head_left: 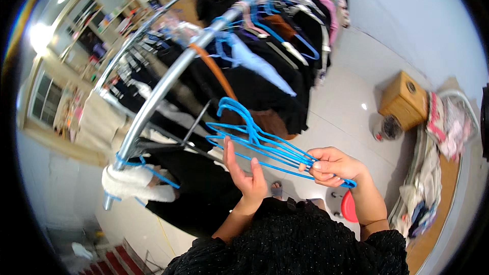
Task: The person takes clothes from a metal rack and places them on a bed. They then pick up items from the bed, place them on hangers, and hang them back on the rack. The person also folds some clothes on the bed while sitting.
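A bunch of several blue clothes hangers [265,144] lies stacked together in front of my body, hooks toward the upper left. My right hand [331,166] grips their right-hand corners, thumb on top and fingers curled round. Beside the near left side of the bunch is my left hand [244,173], fingers stretched out and palm turned up. Its fingertips are at the lower wires; whether they touch cannot be told. Just beyond the hooks, an orange-brown strap [214,71] hangs from the metal rail [168,81].
Many garments [270,71] hang on the rack ahead, dark ones nearest. White fluffy cloth [135,183] drapes over the rail's near end. To the right are a wooden box [405,99], a clear container [389,128], a red stool or basin [349,206] and a clothes-covered bench [420,198].
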Available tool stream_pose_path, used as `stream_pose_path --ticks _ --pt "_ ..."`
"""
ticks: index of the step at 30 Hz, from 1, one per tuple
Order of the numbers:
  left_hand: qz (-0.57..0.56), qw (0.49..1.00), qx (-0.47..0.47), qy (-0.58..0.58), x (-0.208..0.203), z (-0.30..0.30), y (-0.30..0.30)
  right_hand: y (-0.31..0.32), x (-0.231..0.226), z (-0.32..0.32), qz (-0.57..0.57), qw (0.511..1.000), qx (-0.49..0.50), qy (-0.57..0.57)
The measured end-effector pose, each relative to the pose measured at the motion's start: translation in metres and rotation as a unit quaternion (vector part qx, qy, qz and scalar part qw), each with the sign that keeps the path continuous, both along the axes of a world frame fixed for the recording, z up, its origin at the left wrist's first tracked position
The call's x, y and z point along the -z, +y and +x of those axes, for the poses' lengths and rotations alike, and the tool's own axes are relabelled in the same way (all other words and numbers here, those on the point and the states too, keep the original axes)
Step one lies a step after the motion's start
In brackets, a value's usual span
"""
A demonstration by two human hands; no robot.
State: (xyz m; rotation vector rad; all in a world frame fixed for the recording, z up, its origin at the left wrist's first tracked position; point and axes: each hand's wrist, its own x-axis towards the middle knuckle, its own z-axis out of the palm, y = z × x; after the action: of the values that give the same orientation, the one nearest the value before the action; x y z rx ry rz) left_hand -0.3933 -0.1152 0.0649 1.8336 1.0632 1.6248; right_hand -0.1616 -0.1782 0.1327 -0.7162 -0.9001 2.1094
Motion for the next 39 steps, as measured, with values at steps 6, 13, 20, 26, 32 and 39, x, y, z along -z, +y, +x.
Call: stream_pose_path --ticks 6,13,20,26,32,39 --pt "0.017 0.973 0.098 0.207 0.022 0.107 -0.018 -0.131 0.035 0.088 -0.067 0.976 0.175 0.114" --pt "0.068 0.887 0.325 0.322 0.061 0.26 -0.06 -0.328 0.076 0.154 -0.03 0.905 0.353 0.234" --pt "0.05 0.768 0.529 0.358 0.091 0.406 -0.163 -0.485 0.11 0.18 -0.004 0.824 0.529 0.203" --pt "0.035 0.692 0.613 0.38 0.119 0.497 -0.222 -0.55 0.123 0.21 -0.068 0.786 0.589 0.176" --pt "0.093 0.634 0.691 0.335 0.142 0.605 -0.248 -0.546 0.103 0.266 -0.08 0.791 0.588 0.152" --pt "0.021 0.462 0.807 0.366 0.179 0.728 -0.308 -0.59 0.09 0.316 -0.145 0.716 0.679 0.077"
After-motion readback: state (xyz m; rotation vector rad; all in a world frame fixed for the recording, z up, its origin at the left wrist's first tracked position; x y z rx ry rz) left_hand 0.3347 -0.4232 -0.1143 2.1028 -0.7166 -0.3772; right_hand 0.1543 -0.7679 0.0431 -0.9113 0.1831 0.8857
